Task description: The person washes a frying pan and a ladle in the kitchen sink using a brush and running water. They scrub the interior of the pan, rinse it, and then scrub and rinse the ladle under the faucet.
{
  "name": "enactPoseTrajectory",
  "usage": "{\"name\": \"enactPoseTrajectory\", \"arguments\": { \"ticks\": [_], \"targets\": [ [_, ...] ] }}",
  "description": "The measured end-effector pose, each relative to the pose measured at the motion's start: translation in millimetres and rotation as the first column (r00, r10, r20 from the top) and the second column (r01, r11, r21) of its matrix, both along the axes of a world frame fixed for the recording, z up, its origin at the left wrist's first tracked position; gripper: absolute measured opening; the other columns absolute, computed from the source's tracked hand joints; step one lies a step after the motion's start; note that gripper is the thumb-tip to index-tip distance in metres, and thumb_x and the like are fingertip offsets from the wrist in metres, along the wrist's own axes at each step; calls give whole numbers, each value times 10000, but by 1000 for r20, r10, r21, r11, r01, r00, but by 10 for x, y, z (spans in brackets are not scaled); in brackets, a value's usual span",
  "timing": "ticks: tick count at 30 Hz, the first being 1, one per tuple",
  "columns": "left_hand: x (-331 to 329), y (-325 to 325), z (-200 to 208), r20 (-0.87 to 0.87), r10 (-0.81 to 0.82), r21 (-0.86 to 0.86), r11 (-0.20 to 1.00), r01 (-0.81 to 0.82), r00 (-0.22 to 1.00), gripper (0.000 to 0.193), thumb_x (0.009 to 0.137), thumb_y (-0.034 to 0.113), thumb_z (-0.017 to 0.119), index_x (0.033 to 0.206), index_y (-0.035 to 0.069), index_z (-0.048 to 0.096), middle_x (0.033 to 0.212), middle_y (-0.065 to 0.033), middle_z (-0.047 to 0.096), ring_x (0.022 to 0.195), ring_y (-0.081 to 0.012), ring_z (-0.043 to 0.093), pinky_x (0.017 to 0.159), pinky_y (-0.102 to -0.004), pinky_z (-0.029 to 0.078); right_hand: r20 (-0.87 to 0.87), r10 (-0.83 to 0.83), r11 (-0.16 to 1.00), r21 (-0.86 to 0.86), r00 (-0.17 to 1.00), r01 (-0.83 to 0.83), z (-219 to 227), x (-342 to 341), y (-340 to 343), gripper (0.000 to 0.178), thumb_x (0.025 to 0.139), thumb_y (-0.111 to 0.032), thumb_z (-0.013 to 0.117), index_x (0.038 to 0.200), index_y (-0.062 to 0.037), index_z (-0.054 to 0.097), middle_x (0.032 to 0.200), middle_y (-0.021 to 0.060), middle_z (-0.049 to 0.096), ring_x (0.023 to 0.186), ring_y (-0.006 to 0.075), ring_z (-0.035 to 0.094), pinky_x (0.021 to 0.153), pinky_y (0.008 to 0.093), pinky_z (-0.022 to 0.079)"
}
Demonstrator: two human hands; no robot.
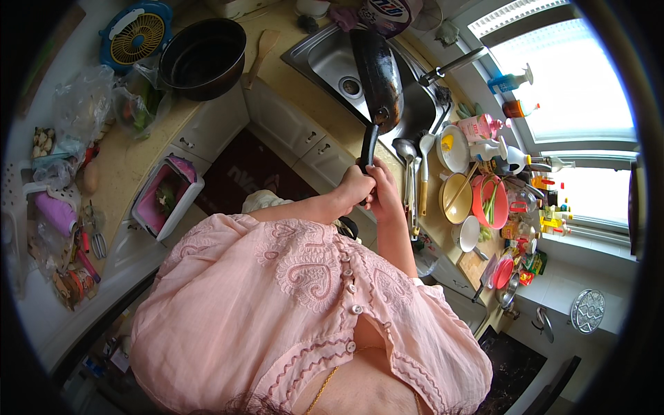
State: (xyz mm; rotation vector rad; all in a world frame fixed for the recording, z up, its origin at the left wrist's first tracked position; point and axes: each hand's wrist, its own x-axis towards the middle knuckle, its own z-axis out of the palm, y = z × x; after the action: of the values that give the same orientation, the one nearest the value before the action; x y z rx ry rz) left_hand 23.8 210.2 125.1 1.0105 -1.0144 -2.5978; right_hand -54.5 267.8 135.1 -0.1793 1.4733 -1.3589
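While the left hand and right hand close around its black handle, the scorched dark metal pan tilts above the silver steel double sink. Farther left, a deep black round pot sits on the beige tabletop.

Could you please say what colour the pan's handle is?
The handle is black, best seen in the head view.

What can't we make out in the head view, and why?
All in the head view:
Pan: far side, turned away from the camera.
Pan handle: gripped stretch, covered by the left hand and right hand.
Sink: partly blocked by the pan.
Purple-and-white package: cut off by the upper edge.
Window: scene outside, washed out by glare.
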Motion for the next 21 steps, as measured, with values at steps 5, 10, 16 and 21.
{"name": "enactPoseTrajectory", "arguments": {
  "ticks": [5,10,16,21],
  "targets": [
    [-31,10,-143,22,-20,35,999,19,1000,119,813,83,460,708,28,459,560,-37,447,397,-113,420,331,-282,333,4,7,1000,-3,1000,-7,-15,-9,4,490,841,-190,495,1270,-27,324,524,24,484,331,89,451,259,220,376],
    [-22,8,-113,5,-7,42,999,6,1000,126,814,84,462,701,28,457,559,-37,446,394,-112,419,331,-284,332,11,21,1000,-14,1000,-21,-22,-14,7,497,839,-189,497,1273,-24,320,524,22,479,332,88,448,261,217,372],
    [-15,9,-113,7,-5,50,999,5,1000,121,815,84,463,708,27,461,559,-35,444,393,-112,418,331,-285,332,-7,7,1000,-1,1000,-7,-29,-4,6,498,837,-189,500,1271,-25,321,523,22,476,333,90,451,260,218,372],
    [-16,10,-128,0,-7,50,999,7,1000,114,813,78,460,712,26,463,559,-36,445,392,-112,417,330,-285,333,4,11,1000,-8,1000,-11,-18,-1,-1,494,836,-191,502,1266,-25,325,522,23,474,330,91,447,259,220,373]
  ]
}}
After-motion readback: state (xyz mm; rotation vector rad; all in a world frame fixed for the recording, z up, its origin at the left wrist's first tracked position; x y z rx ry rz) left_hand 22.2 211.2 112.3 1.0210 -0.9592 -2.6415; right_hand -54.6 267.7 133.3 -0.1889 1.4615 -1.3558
